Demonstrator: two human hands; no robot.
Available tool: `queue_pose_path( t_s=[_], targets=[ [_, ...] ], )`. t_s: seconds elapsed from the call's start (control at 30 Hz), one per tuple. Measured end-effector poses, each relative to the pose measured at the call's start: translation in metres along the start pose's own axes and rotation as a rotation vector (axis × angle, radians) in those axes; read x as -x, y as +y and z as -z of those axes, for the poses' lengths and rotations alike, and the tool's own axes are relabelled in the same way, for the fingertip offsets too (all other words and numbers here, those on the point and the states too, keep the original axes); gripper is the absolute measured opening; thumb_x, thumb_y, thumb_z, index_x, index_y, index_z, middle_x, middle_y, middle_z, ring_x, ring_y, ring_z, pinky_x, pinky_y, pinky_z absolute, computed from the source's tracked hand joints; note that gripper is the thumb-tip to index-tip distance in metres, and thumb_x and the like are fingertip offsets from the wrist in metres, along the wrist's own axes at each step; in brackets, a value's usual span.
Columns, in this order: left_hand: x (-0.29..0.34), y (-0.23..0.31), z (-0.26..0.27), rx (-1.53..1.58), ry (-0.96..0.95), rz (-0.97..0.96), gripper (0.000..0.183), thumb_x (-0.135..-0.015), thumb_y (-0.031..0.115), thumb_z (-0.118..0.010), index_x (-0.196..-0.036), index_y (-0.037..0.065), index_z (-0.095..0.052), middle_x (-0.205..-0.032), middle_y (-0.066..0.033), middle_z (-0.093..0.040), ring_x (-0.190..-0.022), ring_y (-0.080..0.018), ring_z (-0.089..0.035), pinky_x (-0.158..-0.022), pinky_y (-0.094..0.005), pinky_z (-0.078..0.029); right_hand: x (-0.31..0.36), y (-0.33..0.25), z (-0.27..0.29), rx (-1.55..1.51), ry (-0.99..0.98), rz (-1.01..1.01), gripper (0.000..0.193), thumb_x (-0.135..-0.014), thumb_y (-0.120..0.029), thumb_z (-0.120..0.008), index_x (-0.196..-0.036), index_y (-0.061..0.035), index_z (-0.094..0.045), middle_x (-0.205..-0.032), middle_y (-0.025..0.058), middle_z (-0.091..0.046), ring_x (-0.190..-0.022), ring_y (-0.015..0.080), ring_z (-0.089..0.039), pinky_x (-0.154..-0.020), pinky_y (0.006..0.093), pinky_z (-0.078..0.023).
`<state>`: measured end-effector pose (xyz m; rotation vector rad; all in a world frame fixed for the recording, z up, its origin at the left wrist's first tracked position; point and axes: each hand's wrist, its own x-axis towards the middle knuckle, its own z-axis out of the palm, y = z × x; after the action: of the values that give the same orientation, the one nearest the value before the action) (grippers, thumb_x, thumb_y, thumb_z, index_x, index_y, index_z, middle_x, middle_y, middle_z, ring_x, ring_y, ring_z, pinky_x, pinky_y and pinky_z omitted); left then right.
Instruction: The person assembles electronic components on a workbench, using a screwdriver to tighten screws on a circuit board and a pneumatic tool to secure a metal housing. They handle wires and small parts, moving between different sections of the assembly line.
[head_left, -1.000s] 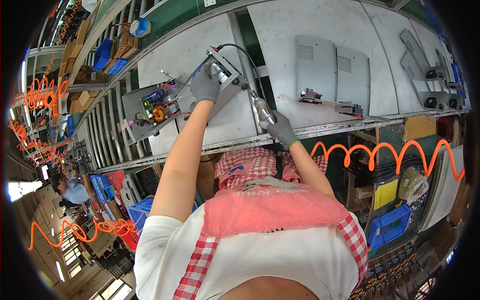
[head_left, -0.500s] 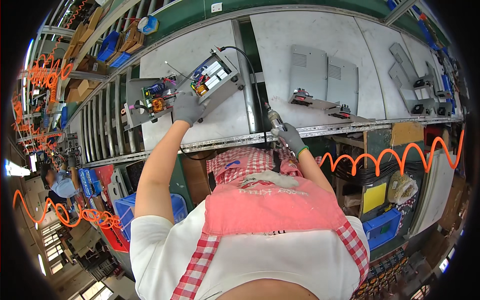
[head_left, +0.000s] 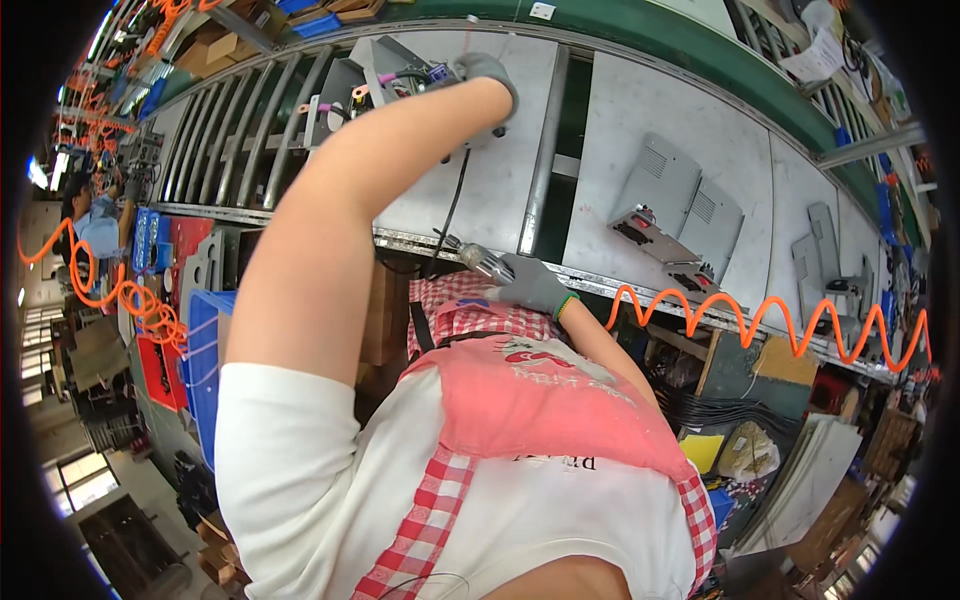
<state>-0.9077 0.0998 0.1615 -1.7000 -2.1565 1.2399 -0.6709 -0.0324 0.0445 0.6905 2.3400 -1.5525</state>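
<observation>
My left hand [head_left: 488, 82], in a grey glove, is over the right part of an opened grey metal case [head_left: 345, 85] on the white board [head_left: 425, 200]. My forearm covers much of the case, and the fingers are mostly hidden. Wires with purple and copper-coloured ends stick out at the case's left. A black cable [head_left: 457, 205] hangs from its near side over the bench edge. Close to my body, my gloved right hand [head_left: 535, 285] is closed around a power screwdriver [head_left: 486, 262], its tip pointing left and slightly up.
Grey vented metal panels [head_left: 665, 195] lie on the right-hand board, with more panels [head_left: 820, 250] farther right. An orange coiled hose [head_left: 745, 325] stretches along the bench's front edge. Metal rollers [head_left: 230, 135] run to the left. A blue bin [head_left: 203, 375] stands below the bench.
My left hand has moved from the case's near middle to its far right. The screwdriver has come left and nearer my body. The cable now hangs from the case's near side. The view has shifted.
</observation>
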Motion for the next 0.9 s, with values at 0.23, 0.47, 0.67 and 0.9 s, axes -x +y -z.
queue_pose_path(
  t_s=[0.23, 0.47, 0.67, 0.9],
  targets=[
    [-0.025, 0.094, -0.063, 0.092, 0.121, -0.172, 0.034, -0.085, 0.013, -0.055, -0.114, -0.003, -0.061, -0.11, -0.0181, -0.064, -0.1, -0.0372, -0.061, -0.08, -0.054, -0.047, 0.052, 0.072, 0.008, -0.221, 0.325, -0.216, 0.058, -0.07, -0.044, -0.071, -0.107, -0.0003, -0.06, -0.086, 0.0125, -0.064, -0.079, 0.0218, -0.062, -0.071, 0.0344, -0.048],
    [0.059, 0.113, -0.046, 0.402, 0.43, -0.503, 0.015, -0.073, 0.016, -0.061, -0.081, 0.012, -0.074, -0.073, -0.0071, -0.068, -0.071, -0.0266, -0.065, -0.054, -0.0427, -0.047, 0.09, 0.127, 0.038, -0.287, 0.678, -0.49, 0.034, -0.079, -0.033, -0.066, -0.09, -0.0016, -0.062, -0.061, 0.0053, -0.058, -0.053, 0.0151, -0.056, -0.051, 0.0319, -0.044],
    [0.152, 0.086, -0.088, 0.588, 0.137, -0.62, 0.017, -0.076, 0.017, -0.062, -0.086, 0.008, -0.072, -0.083, -0.012, -0.069, -0.075, -0.0277, -0.068, -0.062, -0.0415, -0.052, 0.079, 0.146, 0.042, 0.333, 0.661, -0.582, 0.041, -0.073, -0.041, -0.068, -0.085, -0.002, -0.062, -0.077, 0.0145, -0.065, -0.071, 0.0291, -0.064, -0.068, 0.0397, -0.048],
    [0.253, -0.005, -0.179, 1.042, -0.118, -0.064, 0.031, -0.086, 0.036, -0.053, -0.092, 0.007, -0.064, -0.087, -0.0161, -0.065, -0.084, -0.0338, -0.063, -0.074, -0.0445, -0.05, 0.062, 0.105, 0.039, 0.733, 0.699, -0.759, 0.036, -0.069, -0.036, -0.069, -0.09, -0.0065, -0.065, -0.107, 0.0191, -0.058, -0.103, 0.0382, -0.053, -0.085, 0.045, -0.045]
  ],
)
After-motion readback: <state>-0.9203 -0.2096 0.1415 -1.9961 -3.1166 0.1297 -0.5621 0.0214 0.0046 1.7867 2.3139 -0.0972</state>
